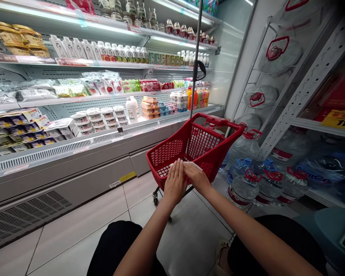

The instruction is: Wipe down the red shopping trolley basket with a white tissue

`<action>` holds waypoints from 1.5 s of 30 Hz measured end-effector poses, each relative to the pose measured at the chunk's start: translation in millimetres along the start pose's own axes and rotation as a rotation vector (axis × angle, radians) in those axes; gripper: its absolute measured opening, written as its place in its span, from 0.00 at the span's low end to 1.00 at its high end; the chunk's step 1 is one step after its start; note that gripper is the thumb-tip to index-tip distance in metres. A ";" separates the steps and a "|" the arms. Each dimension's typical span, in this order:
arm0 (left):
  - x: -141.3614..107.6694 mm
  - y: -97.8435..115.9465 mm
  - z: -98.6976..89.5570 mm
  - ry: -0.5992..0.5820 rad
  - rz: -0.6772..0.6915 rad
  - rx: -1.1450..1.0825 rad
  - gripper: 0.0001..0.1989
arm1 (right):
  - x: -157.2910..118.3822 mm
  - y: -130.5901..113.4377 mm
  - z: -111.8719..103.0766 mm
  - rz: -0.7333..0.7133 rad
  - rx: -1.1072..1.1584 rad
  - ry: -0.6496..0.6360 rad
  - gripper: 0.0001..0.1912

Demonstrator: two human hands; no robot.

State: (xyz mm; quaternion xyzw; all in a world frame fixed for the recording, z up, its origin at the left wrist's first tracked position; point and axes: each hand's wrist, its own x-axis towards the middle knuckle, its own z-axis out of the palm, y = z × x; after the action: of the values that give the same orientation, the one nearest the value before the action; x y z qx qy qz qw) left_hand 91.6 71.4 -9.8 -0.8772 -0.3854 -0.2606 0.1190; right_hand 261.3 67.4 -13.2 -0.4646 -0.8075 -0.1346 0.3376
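Note:
My left hand (pixel 175 182) lies flat, fingers stretched out side by side, over the front rim of a small red shopping cart (pixel 172 151). Beside it, touching it, is my right hand (pixel 197 178), its fingers pointing left and partly hidden. A thin white sheet (pixel 194 165), cloth or paper, shows along the upper edge of the right hand, which seems to press on it. The cart's basket has grid walls, and a dark pole (pixel 196 57) with a black grip rises from behind it.
A refrigerated display (pixel 103 134) with dairy cartons, tubs and bottles runs along the left. Several large water bottles (pixel 243 189) stand on the floor at right, beside a metal shelf (pixel 301 86). My knees (pixel 119 245) frame the tiled floor (pixel 83 230).

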 end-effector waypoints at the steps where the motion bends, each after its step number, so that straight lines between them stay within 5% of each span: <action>1: -1.9 1.0 0.9 0.001 -0.002 -0.001 0.43 | -3.6 3.3 -3.2 -0.024 0.003 -0.016 0.28; 10: -7.3 -16.3 -0.4 -0.033 0.036 0.024 0.44 | -36.5 129.8 -97.1 0.149 -0.083 0.088 0.34; 13: -4.7 -7.4 1.5 -0.022 -0.044 0.028 0.45 | -34.4 118.7 -89.4 0.165 -0.106 0.109 0.35; 19: -4.9 3.5 4.8 0.008 -0.080 0.068 0.47 | -27.1 56.6 -36.1 0.035 -0.072 -0.040 0.37; 22: -7.6 -2.5 3.6 0.016 -0.056 0.072 0.46 | -31.0 81.2 -56.2 0.033 -0.077 -0.070 0.36; 26: -9.1 -4.3 0.8 -0.002 -0.061 0.089 0.45 | -42.4 143.7 -108.8 0.173 -0.151 0.042 0.34; 28: -8.2 -0.2 -0.3 -0.020 -0.062 0.101 0.45 | -45.8 156.9 -118.6 0.222 -0.177 0.086 0.35; 30: -6.7 5.6 -0.8 -0.034 -0.065 0.113 0.45 | -46.4 149.2 -108.8 0.226 -0.176 0.092 0.36; 36: -4.7 16.8 -0.9 -0.043 -0.092 0.133 0.44 | -40.4 74.5 -41.9 0.091 -0.074 -0.021 0.40; 39: -4.4 16.6 -2.2 -0.033 -0.100 0.120 0.42 | -41.0 73.1 -50.9 0.080 -0.053 -0.053 0.40; 45: 6.2 23.8 -2.4 -0.010 0.021 0.078 0.37 | -49.7 111.5 -93.7 0.207 -0.105 0.035 0.37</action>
State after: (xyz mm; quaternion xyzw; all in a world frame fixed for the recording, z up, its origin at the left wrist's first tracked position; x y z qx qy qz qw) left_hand 111.8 58.1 -4.5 -0.8771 -0.3867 -0.2399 0.1540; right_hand 411.4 44.2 11.7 -0.5602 -0.7410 -0.1491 0.3388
